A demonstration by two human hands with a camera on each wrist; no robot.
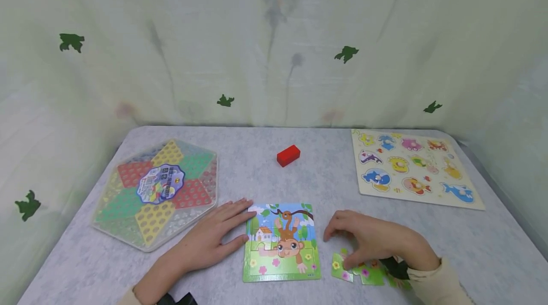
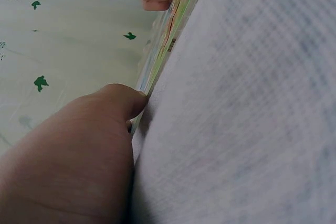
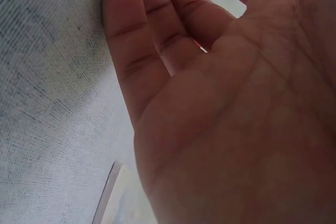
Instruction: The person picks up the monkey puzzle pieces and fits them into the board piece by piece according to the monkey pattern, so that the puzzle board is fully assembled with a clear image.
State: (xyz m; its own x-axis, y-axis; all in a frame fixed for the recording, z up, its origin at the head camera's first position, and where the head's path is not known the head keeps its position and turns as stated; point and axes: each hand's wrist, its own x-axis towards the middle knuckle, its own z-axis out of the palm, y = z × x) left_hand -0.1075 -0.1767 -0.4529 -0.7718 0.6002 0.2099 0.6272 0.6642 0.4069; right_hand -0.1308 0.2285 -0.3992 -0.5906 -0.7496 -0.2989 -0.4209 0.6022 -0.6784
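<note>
Head view: my left hand [image 1: 210,241] lies with fingers extended, tips at the left edge of the square monkey puzzle [image 1: 280,243]; grip slack, not clasping it. Puzzle sits flat on the near middle of the table [image 1: 325,176], between my two hands. Glossy, thin green border, seams visible. Picture: brown monkey hanging head-down by its tail from a dark branch, big eyes, small orange-roofed house at left, blue sky, green grass with pink and yellow flowers. My right hand [image 1: 372,236] arches over the loose puzzle pieces [image 1: 341,267] just right of the puzzle, thumb over the leftmost one, a gap between thumb and fingers; grip loose, nothing pinched. Those pieces are green with pink and yellow flowers, some partly hidden by hand and wrist. Further back: red block [image 1: 288,156], hexagonal star-pattern board [image 1: 156,195] at left, peg puzzle board [image 1: 415,169] at right.

Left wrist view: I get the puzzle nearly edge-on, as a green strip, left thumb against it; right hand at the top, beyond.

Right wrist view: palm and bent fingers, nothing held that I can see. Corner of a pale board [image 3: 125,198] low in view.
</note>
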